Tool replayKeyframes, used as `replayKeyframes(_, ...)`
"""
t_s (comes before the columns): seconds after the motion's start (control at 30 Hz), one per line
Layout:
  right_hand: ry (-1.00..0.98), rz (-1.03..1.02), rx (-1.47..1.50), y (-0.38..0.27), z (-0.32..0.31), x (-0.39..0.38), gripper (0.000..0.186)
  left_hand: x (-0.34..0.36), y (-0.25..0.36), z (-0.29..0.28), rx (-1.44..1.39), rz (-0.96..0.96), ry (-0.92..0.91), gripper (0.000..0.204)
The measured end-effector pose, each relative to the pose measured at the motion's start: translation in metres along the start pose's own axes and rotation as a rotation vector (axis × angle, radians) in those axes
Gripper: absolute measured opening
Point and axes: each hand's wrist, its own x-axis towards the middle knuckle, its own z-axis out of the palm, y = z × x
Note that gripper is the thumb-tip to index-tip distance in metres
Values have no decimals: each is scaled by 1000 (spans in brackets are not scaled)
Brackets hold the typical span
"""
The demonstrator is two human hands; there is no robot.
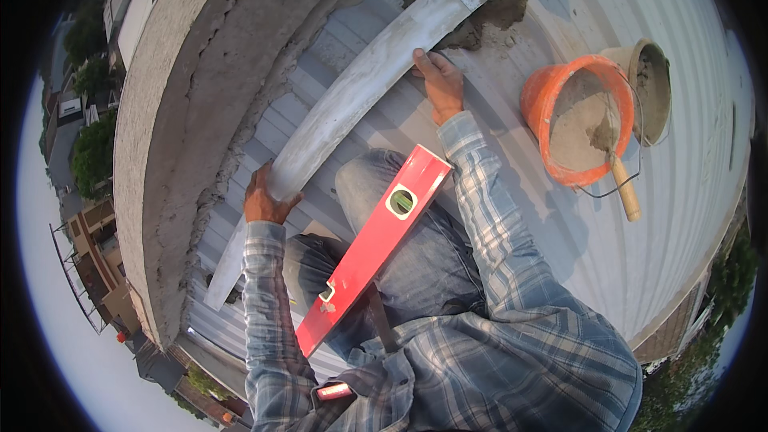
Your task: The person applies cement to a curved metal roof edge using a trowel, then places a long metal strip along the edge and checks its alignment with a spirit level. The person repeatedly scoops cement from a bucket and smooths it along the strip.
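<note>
A long, pale grey strip (356,88), smeared with mortar, runs diagonally over the corrugated roof; it looks like metal flashing. My left hand (270,196) grips its near part, with the thumb spread to one side. Farther up, my right hand (440,86) holds the right edge, its thumb on top and the other fingers partly hidden. Across my lap lies a red spirit level (372,252), touched by neither hand. Wet mortar (496,18) sits on the roof beneath and beside the strip's far part.
To the right stands an orange bucket (546,96) of mortar, a trowel with a wooden handle (626,190) resting in it. A grey bucket (652,88) is right behind. Along the left runs a rough concrete parapet (184,96), with houses and trees beyond and far below.
</note>
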Motion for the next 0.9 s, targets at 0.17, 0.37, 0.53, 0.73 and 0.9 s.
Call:
replayKeyframes(0.17, 51, 9, -138, -10, -11, -9, 45, 7, 26, -7, -4, 58, -22, 102)
replayKeyframes(0.37, -402, -100, -417, -114, -69, -120, 42, 20, 67, 16, -64, 208, 105, 109)
replayKeyframes(0.53, 404, -326, -324, -231, -219, -172, 20, 23, 96, 15, -110, 241, 145, 104)
replayKeyframes(0.73, 530, -222, -1259, -229, -300, -168, 17, 51, 133, 14, 59, 178, 118, 106)
replayKeyframes(0.9, 619, -69, -1293, -218, -345, -159, 20, 68, 152, 19, 114, 197, 35, 105)
